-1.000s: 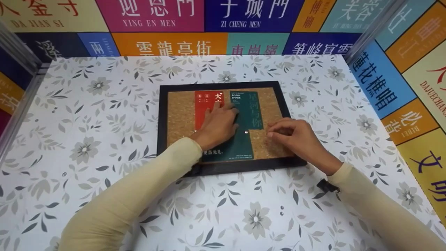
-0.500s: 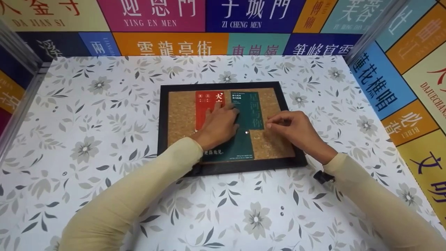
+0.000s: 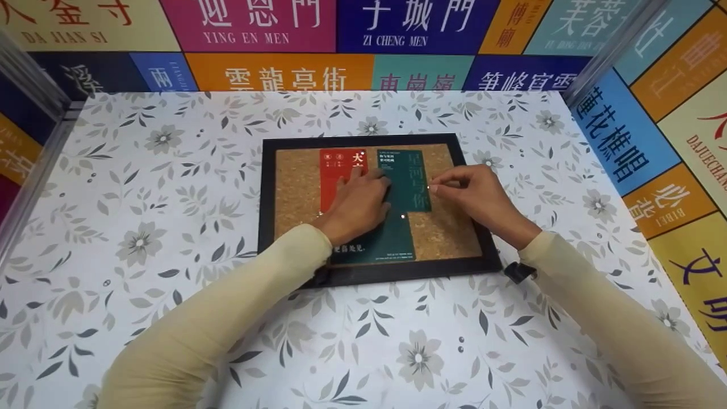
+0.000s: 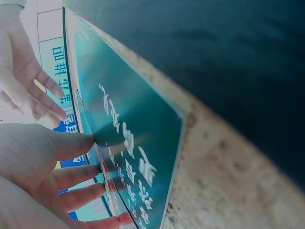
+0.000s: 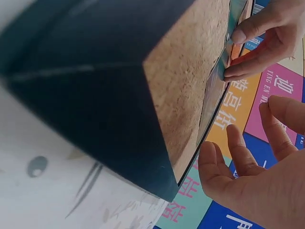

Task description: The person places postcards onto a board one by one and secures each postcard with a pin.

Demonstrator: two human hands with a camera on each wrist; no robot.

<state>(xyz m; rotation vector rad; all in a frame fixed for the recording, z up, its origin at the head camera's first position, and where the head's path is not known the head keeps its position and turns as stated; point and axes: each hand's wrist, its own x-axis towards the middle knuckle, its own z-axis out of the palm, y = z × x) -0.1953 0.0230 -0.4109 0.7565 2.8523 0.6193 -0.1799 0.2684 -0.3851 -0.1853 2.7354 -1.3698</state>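
A cork board (image 3: pixel 448 238) in a black frame lies on the table, bearing a red card (image 3: pixel 335 165), a dark green card (image 3: pixel 406 176) and a larger green card (image 3: pixel 392 244) in front. My left hand (image 3: pixel 358 199) rests across the cards, fingers spread, and covers part of them. Thumb and forefinger of my right hand (image 3: pixel 483 196) pinch a small pushpin (image 3: pixel 429 187) at the dark green card's right edge; only a bright speck of it shows. Another pushpin (image 3: pixel 402 216) sits near the larger card's upper right corner. In the right wrist view, my right hand (image 5: pixel 257 167) hovers beside the board.
The board's black frame (image 3: pixel 397 274) is raised around the cork. A floral cloth (image 3: pixel 170 255) covers the table. Panels with large Chinese characters (image 3: pixel 278 74) stand behind the table and at both sides. A black clip-like piece (image 3: pixel 518 272) hangs by the right cuff.
My right hand has moved up and slightly left, from beside the dark green card's lower corner to its right edge. My left hand stays in place on the cards.
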